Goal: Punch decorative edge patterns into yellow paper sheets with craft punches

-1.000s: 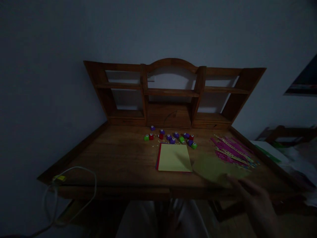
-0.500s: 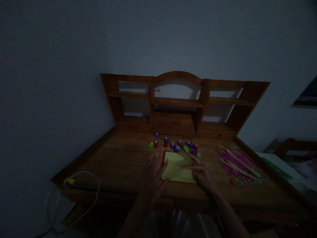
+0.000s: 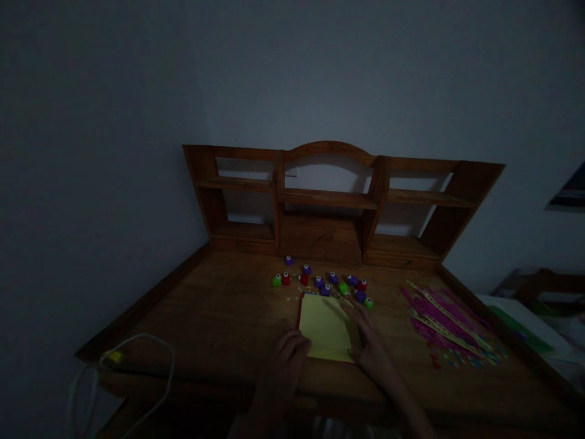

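A pad or thin book with a pale yellow page (image 3: 325, 326) and red edges lies flat on the desk before me. Its exact kind is hard to tell in the dim light. My left hand (image 3: 287, 360) is closed, its curled fingers on the lower left corner. Along the right edge rests my right hand (image 3: 369, 341), with fingers stretched out toward the top corner and the thumb low on the page. Just beyond the page stand several small purple, red and green toys with single white eyes, among them a purple toy (image 3: 325, 289) and a green toy (image 3: 343, 289).
A wooden shelf unit (image 3: 326, 196) stands along the back of the desk (image 3: 219, 317). On the right lie a magenta cloth or bag (image 3: 441, 317), pale perforated strips (image 3: 450, 332) and small coloured bits. A white cable (image 3: 171, 366) loops over the left front edge.
My left hand has drawn back from the left side toward the lower corner, its fingers now curled. My right hand has shifted from over the page to its right edge. The view has tilted slightly upward.
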Demonstrator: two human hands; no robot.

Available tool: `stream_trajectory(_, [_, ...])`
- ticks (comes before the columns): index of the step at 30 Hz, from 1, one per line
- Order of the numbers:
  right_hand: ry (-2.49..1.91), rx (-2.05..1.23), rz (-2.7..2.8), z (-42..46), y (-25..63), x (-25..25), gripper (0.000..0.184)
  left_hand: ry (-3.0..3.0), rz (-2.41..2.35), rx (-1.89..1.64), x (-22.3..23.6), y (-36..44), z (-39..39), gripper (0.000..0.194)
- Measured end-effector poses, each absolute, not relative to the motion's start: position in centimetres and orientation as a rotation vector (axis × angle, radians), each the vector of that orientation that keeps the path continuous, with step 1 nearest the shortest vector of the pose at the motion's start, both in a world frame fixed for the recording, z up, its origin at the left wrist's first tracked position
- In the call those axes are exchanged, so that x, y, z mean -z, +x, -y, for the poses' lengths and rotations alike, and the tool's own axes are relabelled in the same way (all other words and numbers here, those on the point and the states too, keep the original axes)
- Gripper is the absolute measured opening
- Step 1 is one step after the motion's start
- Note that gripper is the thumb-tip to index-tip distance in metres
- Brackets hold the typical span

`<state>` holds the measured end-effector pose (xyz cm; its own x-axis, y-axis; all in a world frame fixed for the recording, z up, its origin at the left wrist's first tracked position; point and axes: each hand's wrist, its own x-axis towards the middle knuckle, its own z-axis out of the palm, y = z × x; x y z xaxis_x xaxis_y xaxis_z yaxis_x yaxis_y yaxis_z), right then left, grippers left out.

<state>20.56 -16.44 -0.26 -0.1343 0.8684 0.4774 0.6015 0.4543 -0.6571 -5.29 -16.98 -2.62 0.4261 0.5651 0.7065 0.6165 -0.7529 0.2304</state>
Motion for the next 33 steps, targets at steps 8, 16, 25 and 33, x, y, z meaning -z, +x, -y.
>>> stream_trajectory(8, [-1.172, -0.386, 1.939, 16.4, 20.5, -0.1, 0.062, -2.691, 1.194, 1.196, 2.8, -5.1, 17.2, 0.032])
stream_trajectory(16, [-1.111, -0.538, 1.933, 16.6, 20.2, 0.6, 0.018, -2.736, 1.292, 1.173, 2.1, -4.8, 17.4, 0.027])
stream_trajectory(25, [-1.099, -0.525, 1.87, 16.6, 20.3, 0.4, 0.014, -2.707, 1.275, 1.242, 2.2, -4.6, 17.2, 0.026])
stream_trajectory(33, [-1.316, -0.463, 1.27, 17.4, 20.9, 0.0, 0.031, -2.346, 1.46, 1.512, -2.4, -4.3, 23.7, 0.029])
